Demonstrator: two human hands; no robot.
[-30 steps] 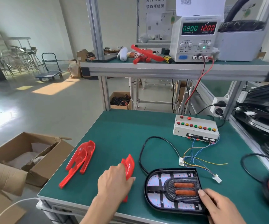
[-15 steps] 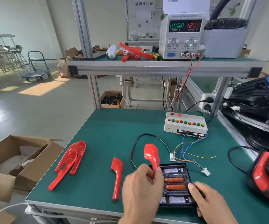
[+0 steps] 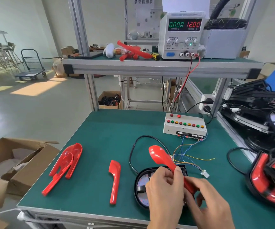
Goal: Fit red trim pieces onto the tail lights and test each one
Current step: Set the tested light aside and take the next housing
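left hand [image 3: 164, 187] pinches red trim piece [image 3: 162, 158] mid-shaft | right hand [image 3: 206, 194] grips its lower end (rounded head up-left) | above tail light [image 3: 141, 185]

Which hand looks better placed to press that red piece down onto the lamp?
Probably the left hand: it pinches the glossy red plastic trim piece mid-length, directly above the black oval tail light. The right hand only grips the trim's lower end.
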